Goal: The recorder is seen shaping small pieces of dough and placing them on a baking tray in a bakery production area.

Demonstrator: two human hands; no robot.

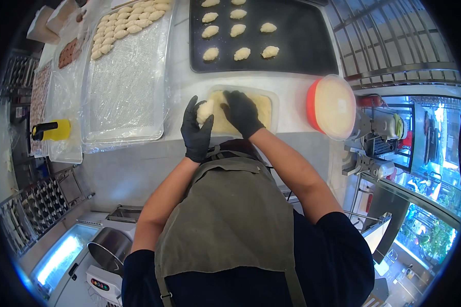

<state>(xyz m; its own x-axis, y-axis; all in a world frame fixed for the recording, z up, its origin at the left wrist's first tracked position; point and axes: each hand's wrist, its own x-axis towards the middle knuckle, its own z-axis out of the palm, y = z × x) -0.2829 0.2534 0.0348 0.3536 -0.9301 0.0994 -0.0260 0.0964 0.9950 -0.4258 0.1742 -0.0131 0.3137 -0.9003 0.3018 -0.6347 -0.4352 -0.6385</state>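
Observation:
My left hand [195,132], in a black glove, is closed around a pale lump of dough [205,111] above the left side of a shallow translucent tub [274,108]. Pale yellow, crumbly coating [225,122] covers the tub's bottom. My right hand [242,113], also black-gloved, reaches over the middle of the tub with its fingers stretched out, their tips at the coating. Nothing shows in its grasp. Beyond the tub, a dark baking tray [302,48] bears several coated dough pieces [242,53], set apart in rows on its left half.
At the left lies a plastic-covered tray [125,87] with several shaped dough pieces [130,20] packed at its far end. A red bowl with a pale lid [335,106] stands right of the tub. A yellow bottle [60,130] is far left. Metal racks [394,41] flank the table.

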